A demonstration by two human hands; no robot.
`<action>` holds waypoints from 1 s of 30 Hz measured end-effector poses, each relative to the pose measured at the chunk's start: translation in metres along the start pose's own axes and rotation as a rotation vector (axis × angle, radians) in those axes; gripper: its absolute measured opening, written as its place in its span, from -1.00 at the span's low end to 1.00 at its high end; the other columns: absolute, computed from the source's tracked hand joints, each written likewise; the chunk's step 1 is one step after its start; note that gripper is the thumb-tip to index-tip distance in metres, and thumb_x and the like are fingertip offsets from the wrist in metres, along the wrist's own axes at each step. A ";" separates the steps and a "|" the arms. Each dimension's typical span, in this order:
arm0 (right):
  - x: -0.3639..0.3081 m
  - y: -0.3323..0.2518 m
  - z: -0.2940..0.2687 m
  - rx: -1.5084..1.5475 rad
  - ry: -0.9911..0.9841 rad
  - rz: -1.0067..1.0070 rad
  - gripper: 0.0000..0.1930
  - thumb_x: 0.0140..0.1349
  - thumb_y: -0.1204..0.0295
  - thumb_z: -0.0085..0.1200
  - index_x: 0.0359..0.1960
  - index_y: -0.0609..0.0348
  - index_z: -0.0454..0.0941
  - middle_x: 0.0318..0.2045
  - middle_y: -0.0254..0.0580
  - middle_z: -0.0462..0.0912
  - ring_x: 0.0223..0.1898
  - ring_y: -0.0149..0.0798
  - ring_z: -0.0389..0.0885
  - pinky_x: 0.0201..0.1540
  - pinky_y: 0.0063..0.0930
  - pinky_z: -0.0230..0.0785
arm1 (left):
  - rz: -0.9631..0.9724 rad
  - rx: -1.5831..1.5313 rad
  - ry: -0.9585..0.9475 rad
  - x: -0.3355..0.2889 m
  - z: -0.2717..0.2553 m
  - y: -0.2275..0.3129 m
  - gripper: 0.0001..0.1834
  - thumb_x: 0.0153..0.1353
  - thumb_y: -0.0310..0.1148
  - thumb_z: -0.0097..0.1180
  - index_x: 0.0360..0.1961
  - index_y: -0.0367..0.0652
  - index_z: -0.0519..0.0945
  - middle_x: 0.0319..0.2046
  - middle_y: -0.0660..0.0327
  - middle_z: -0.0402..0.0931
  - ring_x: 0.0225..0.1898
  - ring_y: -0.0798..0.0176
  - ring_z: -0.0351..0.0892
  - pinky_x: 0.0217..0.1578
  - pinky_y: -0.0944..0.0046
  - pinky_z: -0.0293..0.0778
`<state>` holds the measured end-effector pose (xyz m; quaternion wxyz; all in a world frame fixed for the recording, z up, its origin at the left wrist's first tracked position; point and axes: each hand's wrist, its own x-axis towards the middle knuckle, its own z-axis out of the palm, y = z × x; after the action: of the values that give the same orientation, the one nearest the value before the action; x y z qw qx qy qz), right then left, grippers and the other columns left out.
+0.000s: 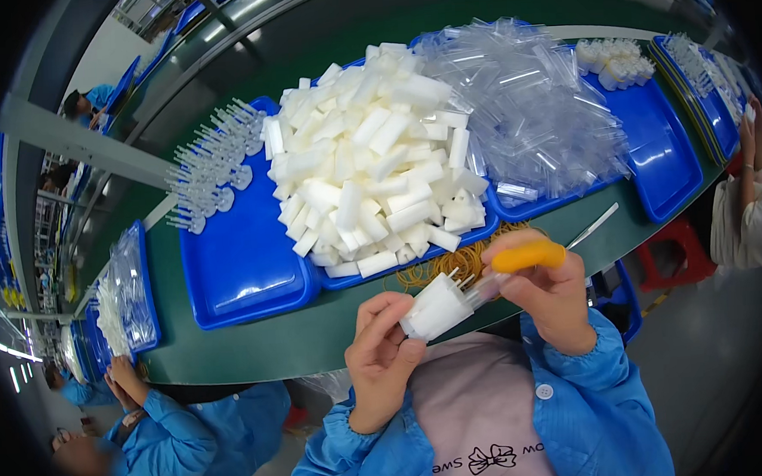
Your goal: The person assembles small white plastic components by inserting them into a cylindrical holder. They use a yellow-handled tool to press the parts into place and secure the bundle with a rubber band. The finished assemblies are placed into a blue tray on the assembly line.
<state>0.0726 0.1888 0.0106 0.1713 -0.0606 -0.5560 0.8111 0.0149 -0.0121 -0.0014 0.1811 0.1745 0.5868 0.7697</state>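
Note:
Near the table's front edge, my left hand [380, 359] pinches a white foam block [438, 309] between thumb and fingers. Thin pale prongs stick out of the block's far end. At its right side, my right hand [546, 296] holds a small clear plastic piece [485, 290] against or just beside the block; whether they touch is hard to tell. An orange finger cot [530, 256] covers one finger of that hand. Just beyond both hands lies a heap of yellowish-brown rubber bands [451, 267].
Blue trays [245, 275] line the green table [232, 353]. They carry piled white foam blocks [368, 161], clear plastic sleeves [529, 109], stemmed white parts [217, 160] and bundled white parts [617, 62]. A thin metal tool [594, 225] lies right of my hands. Co-workers [193, 442] sit at both sides.

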 end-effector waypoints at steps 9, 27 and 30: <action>-0.008 0.004 0.000 -0.308 -0.034 -0.173 -0.78 0.01 0.60 0.24 -0.27 0.24 0.56 -0.26 -0.19 0.62 0.00 -0.20 0.45 0.09 -0.27 0.25 | -0.090 -0.211 -0.047 -0.013 -0.010 -0.006 -0.59 0.03 -0.69 0.20 -0.06 -0.37 0.41 -0.03 0.04 0.34 0.01 0.16 0.47 0.09 0.16 0.43; -0.021 0.005 0.011 -0.544 -0.043 -0.255 -0.76 -0.06 0.37 0.35 -0.34 0.14 0.65 -0.36 -0.34 0.65 -0.06 -0.20 0.44 0.17 -0.08 0.11 | -0.174 -0.353 -0.084 -0.011 -0.008 -0.004 -0.64 0.09 -0.65 0.17 -0.06 -0.37 0.41 -0.08 0.09 0.38 0.03 0.19 0.46 0.09 0.17 0.42; -0.016 0.001 0.006 -0.570 -0.072 -0.283 -0.78 -0.07 0.38 0.34 -0.36 0.14 0.65 -0.38 -0.34 0.66 -0.07 -0.21 0.45 0.17 -0.06 0.10 | -0.202 -0.368 -0.105 -0.009 -0.006 -0.002 -0.64 0.09 -0.66 0.17 -0.06 -0.36 0.41 -0.08 0.10 0.38 0.04 0.19 0.45 0.09 0.18 0.43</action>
<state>0.0861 0.1779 0.0107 0.2388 0.0005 -0.7694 0.5925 0.0201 -0.0210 -0.0053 0.3164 0.1189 0.4407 0.8315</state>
